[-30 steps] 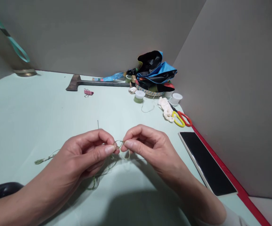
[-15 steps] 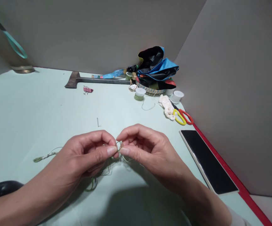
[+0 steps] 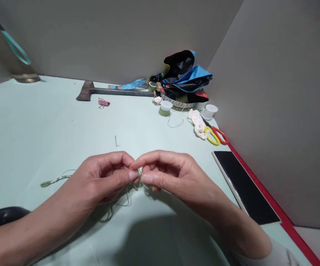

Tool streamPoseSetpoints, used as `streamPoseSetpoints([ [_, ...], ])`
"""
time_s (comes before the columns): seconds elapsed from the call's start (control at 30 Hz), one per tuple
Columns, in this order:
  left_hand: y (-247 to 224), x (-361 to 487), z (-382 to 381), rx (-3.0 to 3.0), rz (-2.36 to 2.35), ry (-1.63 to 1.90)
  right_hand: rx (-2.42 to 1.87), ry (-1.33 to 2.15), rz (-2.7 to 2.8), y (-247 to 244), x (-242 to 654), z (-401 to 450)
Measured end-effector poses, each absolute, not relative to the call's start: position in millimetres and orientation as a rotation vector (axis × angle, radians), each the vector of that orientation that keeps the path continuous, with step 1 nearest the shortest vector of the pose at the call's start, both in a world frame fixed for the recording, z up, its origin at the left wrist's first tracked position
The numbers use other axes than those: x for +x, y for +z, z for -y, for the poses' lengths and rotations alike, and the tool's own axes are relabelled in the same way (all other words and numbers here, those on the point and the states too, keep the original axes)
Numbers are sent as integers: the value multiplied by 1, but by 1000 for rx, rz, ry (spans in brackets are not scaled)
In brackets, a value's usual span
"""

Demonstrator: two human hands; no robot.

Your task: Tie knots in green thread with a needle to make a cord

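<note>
Thin green cord (image 3: 127,197) is pinched between both hands near the middle of the table, with loose loops hanging below. My left hand (image 3: 107,177) is closed on it, thumb against the fingers. My right hand (image 3: 173,173) grips the cord with its thumb, and its index fingertip reaches over to the left fingertips. Part of the cord is hidden behind the fingers. Left of my left wrist lies a braided bundle of green and white cord (image 3: 55,180). Beyond the hands, a small metal pin (image 3: 116,141) rests on the table.
An axe (image 3: 115,91) lies at the back, near a pink binder clip (image 3: 103,102). To the right are a spool of green cord (image 3: 165,108), a blue and black pouch (image 3: 187,79), scissors (image 3: 216,135) and a phone (image 3: 245,186). A black object (image 3: 4,217) sits at lower left.
My right index finger has moved left over the left fingertips, and the small cord loop between the hands has narrowed. The whole view has shifted slightly.
</note>
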State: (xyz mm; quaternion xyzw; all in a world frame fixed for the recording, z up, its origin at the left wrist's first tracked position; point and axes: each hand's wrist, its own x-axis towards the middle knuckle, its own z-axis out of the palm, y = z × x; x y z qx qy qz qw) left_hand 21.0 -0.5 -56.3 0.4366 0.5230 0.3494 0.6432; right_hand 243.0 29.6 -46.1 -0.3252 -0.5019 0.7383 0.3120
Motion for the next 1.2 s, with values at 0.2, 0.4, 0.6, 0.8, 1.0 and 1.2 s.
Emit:
streamPoseSetpoints([
  [0.2,-62,19,-2,1040,-1188,826,-927,1931,1345,-44,241,-26],
  [0.4,-61,18,-2,1081,-1262,792,-1053,1785,1441,-42,240,-23],
  [0.6,-75,10,-3,1163,-1197,814,-1071,1703,1510,-43,238,-22],
  [0.8,-78,9,0,1154,-1174,824,-1048,1668,1536,-43,238,-23],
  [1.0,-69,15,0,975,-1103,823,-897,1870,1388,-45,245,-24],
  [1.2,-73,14,2,892,-1003,840,-858,1911,1368,-44,246,-24],
])
